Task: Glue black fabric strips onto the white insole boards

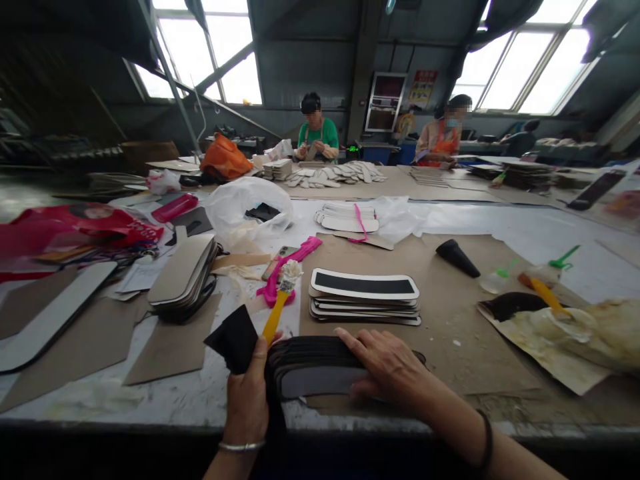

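My left hand (249, 393) is closed on the left end of a fanned stack of black curved pieces (313, 373) at the near table edge. A black flap (234, 339) sticks up beside its thumb. My right hand (387, 365) lies flat on the same stack, fingers stretched out and pressing down. Just behind the left hand lies a yellow-handled brush (279, 303) with a white, clogged head. Farther back sits a neat pile of white-edged black curved pieces (365, 297).
A grey stack of curved pieces (183, 273), cardboard sheets (75, 340) and a red bag (75, 230) are on the left. A black cone (457, 258), glue bottles (545, 270) and glue-smeared paper (550, 333) are on the right. Two people work at the far end of the table.
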The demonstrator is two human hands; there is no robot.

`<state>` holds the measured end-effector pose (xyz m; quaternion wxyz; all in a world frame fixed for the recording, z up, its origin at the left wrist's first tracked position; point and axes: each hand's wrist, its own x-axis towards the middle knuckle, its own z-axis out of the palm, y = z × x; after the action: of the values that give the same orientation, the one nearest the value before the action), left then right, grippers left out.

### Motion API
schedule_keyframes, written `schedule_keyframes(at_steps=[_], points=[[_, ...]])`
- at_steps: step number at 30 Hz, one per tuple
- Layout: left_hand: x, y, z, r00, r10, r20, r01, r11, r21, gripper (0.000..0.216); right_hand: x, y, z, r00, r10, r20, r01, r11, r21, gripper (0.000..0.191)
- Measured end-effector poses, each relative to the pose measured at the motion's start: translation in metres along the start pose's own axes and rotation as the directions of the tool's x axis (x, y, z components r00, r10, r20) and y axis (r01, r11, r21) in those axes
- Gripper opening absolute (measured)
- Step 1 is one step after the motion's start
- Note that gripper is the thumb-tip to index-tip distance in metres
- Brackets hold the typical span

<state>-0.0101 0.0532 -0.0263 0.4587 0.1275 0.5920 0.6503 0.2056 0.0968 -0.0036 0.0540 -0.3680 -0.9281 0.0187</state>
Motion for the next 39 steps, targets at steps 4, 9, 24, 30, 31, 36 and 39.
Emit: schedule_keyframes(at_steps=[4,9,24,30,31,36,39], points=[[-0.001,-0.016,0.004,0.992,0.037,-0.119,-0.022,0.992,0.127,0.038,-0.027,0.01,-0.006,0.993,0.119,-0.005,-0.119,0.992,0.04,0.091],[0.002,-0.027,0.002,0.964,0.114,-0.239,-0.059,0.972,0.225,0.043,-0.083,0.035,-0.002,0.949,0.314,-0.022,-0.302,0.929,0.213,0.078],[0.009,-0.012,-0.003,0.985,0.155,-0.08,-0.137,0.971,0.196,0.04,-0.072,0.013,0.018,0.832,0.547,0.091,-0.416,0.507,0.755,0.05],[-0.009,0.007,0.002,0.975,-0.091,-0.205,0.102,0.994,0.041,0.036,-0.055,0.037,-0.009,0.787,0.535,0.307,-0.541,0.359,0.761,0.053],[-0.015,0.01,0.004,0.975,-0.146,-0.166,0.147,0.989,-0.003,0.033,-0.052,0.044,-0.012,0.788,0.513,0.34,-0.56,0.369,0.742,0.052],[-0.024,0.006,0.008,0.981,-0.067,-0.181,0.049,0.994,-0.098,0.016,-0.037,0.072,-0.01,0.776,0.51,0.37,-0.621,0.514,0.592,0.047],[-0.021,0.0,-0.003,0.969,0.048,-0.241,-0.056,0.998,-0.027,0.02,-0.036,0.079,-0.006,0.779,0.532,0.331,-0.62,0.575,0.534,0.044]])
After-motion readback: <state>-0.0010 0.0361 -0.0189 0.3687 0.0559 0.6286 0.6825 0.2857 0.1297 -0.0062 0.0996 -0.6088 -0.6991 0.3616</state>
